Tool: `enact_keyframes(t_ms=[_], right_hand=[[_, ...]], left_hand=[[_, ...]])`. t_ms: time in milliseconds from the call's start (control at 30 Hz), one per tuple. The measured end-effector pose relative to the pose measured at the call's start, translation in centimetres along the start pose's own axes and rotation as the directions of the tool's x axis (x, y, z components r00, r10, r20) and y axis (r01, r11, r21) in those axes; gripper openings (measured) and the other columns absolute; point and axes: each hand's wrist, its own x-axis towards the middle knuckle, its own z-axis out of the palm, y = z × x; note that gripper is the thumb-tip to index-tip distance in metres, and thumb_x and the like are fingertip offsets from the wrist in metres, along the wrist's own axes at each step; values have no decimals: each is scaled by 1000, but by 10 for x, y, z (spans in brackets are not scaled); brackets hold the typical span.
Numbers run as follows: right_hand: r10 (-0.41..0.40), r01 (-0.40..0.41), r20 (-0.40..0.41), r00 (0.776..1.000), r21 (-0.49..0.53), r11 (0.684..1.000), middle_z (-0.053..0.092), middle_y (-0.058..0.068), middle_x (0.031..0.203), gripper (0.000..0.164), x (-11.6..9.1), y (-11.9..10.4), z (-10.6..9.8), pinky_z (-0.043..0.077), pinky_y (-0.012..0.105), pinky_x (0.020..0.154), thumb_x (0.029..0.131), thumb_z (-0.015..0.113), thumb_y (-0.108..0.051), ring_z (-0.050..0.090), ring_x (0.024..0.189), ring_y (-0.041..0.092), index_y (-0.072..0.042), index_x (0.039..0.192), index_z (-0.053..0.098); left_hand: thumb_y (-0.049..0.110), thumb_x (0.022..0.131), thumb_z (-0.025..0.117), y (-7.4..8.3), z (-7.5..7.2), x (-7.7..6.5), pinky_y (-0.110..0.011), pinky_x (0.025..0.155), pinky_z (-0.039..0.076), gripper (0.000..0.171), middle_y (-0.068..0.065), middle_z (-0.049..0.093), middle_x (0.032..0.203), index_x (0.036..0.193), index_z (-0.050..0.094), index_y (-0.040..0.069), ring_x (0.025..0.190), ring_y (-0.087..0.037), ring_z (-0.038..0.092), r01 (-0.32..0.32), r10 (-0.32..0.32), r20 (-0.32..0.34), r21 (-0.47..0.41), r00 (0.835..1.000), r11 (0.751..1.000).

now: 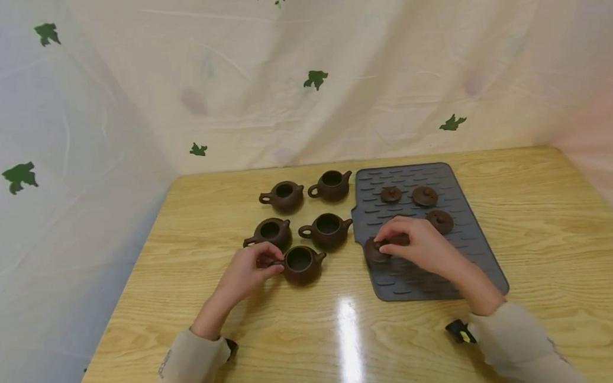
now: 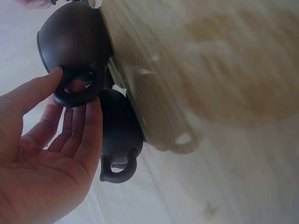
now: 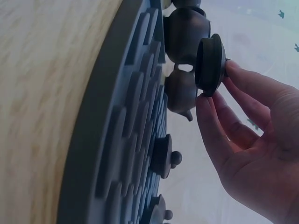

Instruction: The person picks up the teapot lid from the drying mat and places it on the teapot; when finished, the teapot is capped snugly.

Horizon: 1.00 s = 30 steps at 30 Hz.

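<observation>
My left hand (image 1: pixel 247 271) pinches the loop handle of the nearest dark brown teapot (image 1: pixel 303 276), which has no lid on. In the left wrist view, thumb and fingers close around that handle (image 2: pixel 77 99). Over the left part of the grey ridged mat (image 1: pixel 414 285), my right hand (image 1: pixel 419 242) holds a round brown lid (image 1: pixel 376 252) by its knob. The right wrist view shows this lid (image 3: pixel 211 65) raised off the mat, its underside facing the mat. Three other lids lie on the mat: a small one (image 1: pixel 391 194), one beside it (image 1: pixel 425 195) and one nearer (image 1: pixel 440 221).
Several more lidless teapots stand behind the held one: back left (image 1: pixel 282 197), back right (image 1: pixel 333 186), middle left (image 1: pixel 271 232) and middle right (image 1: pixel 328 231). They share a wooden table (image 1: pixel 185 295) with the mat. A patterned cloth (image 1: pixel 247 112) hangs behind.
</observation>
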Motion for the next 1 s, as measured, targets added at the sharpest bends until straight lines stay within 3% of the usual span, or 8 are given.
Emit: enact_keyframes(t_ms=[500,1000], right_hand=[[-36,34,32,999,64,997,69,1,111,14,14,-21,15,59,37,90,91,73,-16,67,101,18,-18,105,74],[-93,88,35,995,133,987,68,2,109,13,32,-48,36,59,39,89,91,73,-17,66,103,19,-17,104,73]], left_hand=[[10,88,75,0,1,1,-28,77,56,9,-4,73,93,95,70,11,86,-13,68,-37,37,9,-5,999,999],[11,89,75,4,3,1,-27,77,56,9,-3,73,94,95,70,11,87,-13,69,-26,26,10,-6,1000,1000]])
